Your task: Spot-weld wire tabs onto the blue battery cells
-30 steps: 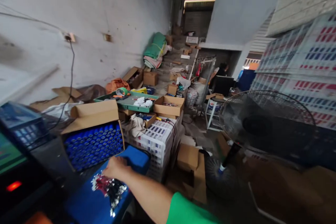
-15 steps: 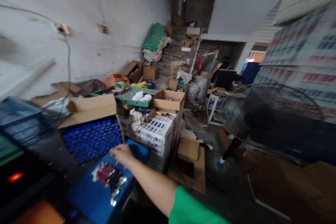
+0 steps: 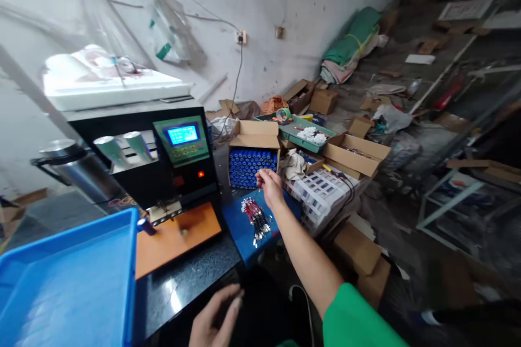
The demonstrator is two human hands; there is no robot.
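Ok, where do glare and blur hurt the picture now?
Head view, left: white slab nearly blown out; head view, bottom: glare streak on the dark countertop; head view, right: pale-framed stand smeared and dim; head view, centre: wire bundle fairly clear.

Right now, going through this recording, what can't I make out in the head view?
All in the head view:
Right hand: whatever its grip may hold is too small to identify, partly covered by the hand itself.
Left hand: wrist cut off by the bottom edge.
Blue tray: left and bottom parts cut off by picture edges.
Display: text too small to read.
Wire bundle: overlapping wires hide their number.
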